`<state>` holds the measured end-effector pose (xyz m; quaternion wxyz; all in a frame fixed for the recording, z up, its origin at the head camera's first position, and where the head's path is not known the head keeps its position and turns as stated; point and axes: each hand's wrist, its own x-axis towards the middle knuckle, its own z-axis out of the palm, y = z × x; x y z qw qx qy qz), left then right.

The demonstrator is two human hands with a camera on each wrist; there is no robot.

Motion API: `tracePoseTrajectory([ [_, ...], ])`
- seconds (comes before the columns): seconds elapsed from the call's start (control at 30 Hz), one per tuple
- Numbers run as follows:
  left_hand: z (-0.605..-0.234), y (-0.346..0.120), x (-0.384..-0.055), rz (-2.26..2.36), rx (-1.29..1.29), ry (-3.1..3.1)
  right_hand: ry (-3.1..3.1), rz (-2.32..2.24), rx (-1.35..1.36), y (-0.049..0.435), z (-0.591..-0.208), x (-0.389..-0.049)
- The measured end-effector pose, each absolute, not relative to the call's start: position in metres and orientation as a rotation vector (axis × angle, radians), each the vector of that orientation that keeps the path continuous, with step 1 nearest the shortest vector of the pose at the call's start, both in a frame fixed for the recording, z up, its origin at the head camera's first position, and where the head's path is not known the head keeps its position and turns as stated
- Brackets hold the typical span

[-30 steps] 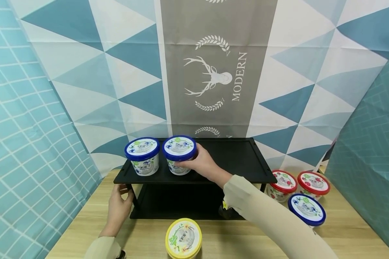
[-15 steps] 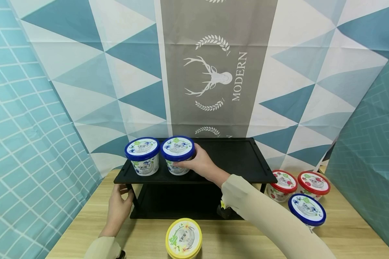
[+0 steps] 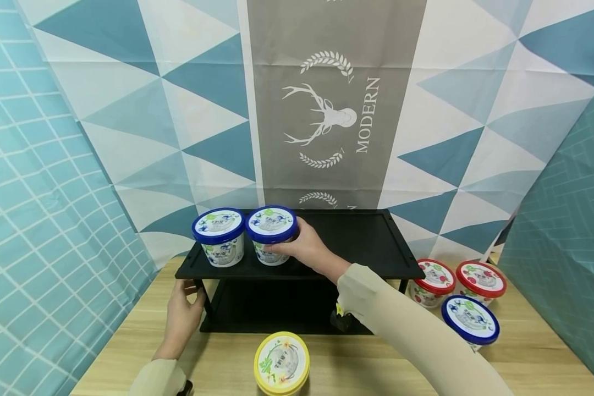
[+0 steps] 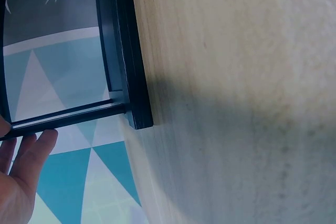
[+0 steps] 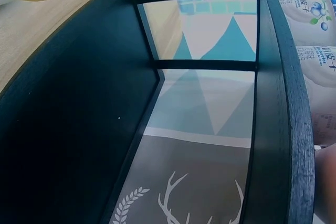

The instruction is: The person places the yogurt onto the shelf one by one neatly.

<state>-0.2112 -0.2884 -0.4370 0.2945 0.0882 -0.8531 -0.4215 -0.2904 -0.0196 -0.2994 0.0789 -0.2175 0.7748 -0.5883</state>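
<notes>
On the upper tier of a black two-tier shelf (image 3: 356, 242) stand two white tubs with blue lids, side by side. My right hand (image 3: 313, 247) holds the right-hand tub (image 3: 271, 223) from its right side, thumb in front. The other blue-lidded tub (image 3: 220, 234) stands at the shelf's left end, close beside it. Below that end, my left hand (image 3: 184, 308) grips the shelf's front left leg (image 3: 206, 300). In the left wrist view, the left hand's fingers (image 4: 34, 156) lie along one side of this leg, with the thumb opposite.
A yellow-lidded tub (image 3: 282, 363) stands on the wooden table (image 3: 124, 357) in front of the shelf. To the right are two red-lidded tubs, one (image 3: 433, 278) beside the shelf and another (image 3: 481, 278) farther right, with a blue-lidded tub (image 3: 470, 322) nearer. Patterned cloth hangs behind.
My right hand has shifted slightly left with its tub, narrowing the gap to the left tub. My left hand stays at the shelf leg.
</notes>
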Motion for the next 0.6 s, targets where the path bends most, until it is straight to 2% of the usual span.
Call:
tracePoseTrajectory([
  [0.6, -0.4390, -0.2902, -0.2132, -1.106, 0.210, -2.259, 2.268, -1.746, -0.625, -0.0179, -0.2902, -0.2878],
])
